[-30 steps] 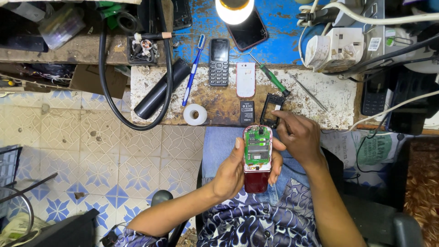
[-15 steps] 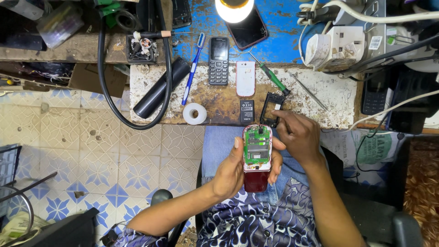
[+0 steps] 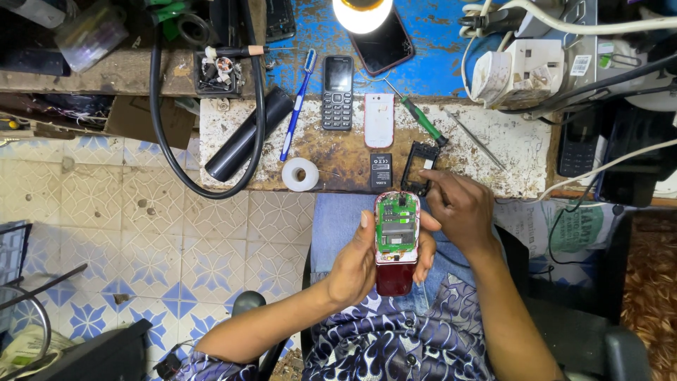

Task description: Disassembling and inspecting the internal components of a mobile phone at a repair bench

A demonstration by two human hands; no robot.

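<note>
My left hand [image 3: 360, 261] grips an opened dark red phone [image 3: 396, 243] over my lap, its green circuit board [image 3: 397, 222] facing up. My right hand [image 3: 457, 208] is just right of the phone's top end, fingers curled, fingertips at the table edge touching a black plastic phone frame [image 3: 417, 166]. Whether the fingers pinch the frame is unclear. A small black battery [image 3: 381, 171] lies beside that frame.
On the worn bench lie a white back cover [image 3: 379, 120], a black keypad phone [image 3: 338, 93], a green-handled screwdriver [image 3: 421, 120], a blue toothbrush [image 3: 299, 104], a white tape roll [image 3: 300, 174], a black tube [image 3: 248, 143] and a black hose [image 3: 258, 106]. A lamp [image 3: 362, 13] shines above. Sockets and cables [image 3: 522, 67] crowd the right.
My right hand has shifted slightly toward the black frame at the table edge. The left hand and the phone stay where they were.
</note>
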